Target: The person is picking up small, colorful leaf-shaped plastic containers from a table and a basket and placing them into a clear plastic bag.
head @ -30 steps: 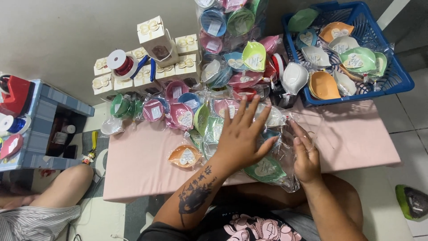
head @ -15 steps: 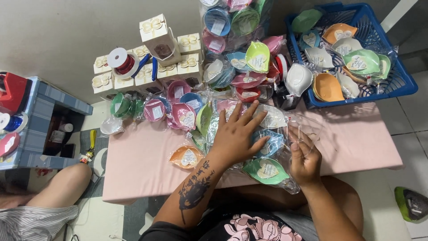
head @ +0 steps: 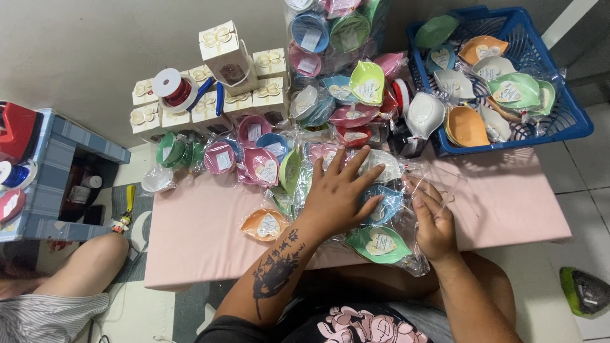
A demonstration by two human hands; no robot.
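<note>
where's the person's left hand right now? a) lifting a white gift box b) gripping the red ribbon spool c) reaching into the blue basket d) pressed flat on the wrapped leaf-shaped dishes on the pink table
d: the left hand lies palm down, fingers spread, on the clear-wrapped leaf-shaped dishes on the pink table, apart from the blue basket, the red ribbon spool and the white gift boxes.
</note>
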